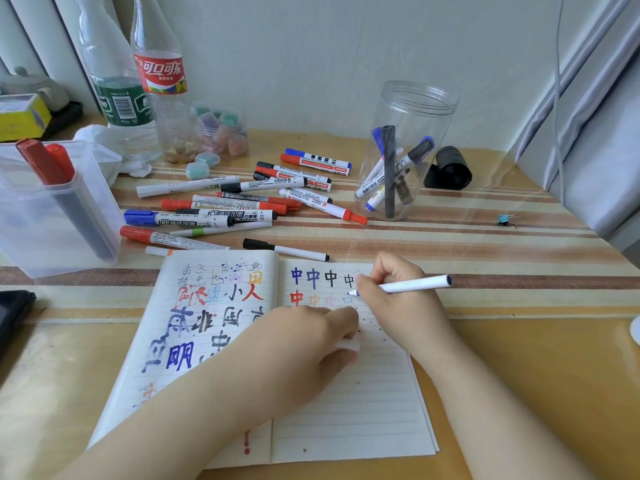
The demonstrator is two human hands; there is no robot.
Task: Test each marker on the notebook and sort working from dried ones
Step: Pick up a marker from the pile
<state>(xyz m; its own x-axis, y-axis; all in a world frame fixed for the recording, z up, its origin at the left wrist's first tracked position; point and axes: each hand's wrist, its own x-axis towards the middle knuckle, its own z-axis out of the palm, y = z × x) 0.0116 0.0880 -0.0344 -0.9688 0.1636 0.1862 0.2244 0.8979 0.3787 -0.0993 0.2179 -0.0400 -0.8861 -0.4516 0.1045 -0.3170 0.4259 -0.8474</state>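
An open lined notebook lies on the table, its pages covered with coloured test characters. My right hand grips a thin white marker with a blue tip touching the right page beside a faint blue mark. My left hand rests on the notebook's middle with its fingers curled round a small white cap. Several loose markers lie in a pile behind the notebook. A clear round jar at the back right holds several markers. A clear square box at the left holds red and black ones.
Two plastic bottles and small pastel boxes stand at the back left. A black roll lies beside the jar, a small binder clip to the right. A dark object sits at the left edge.
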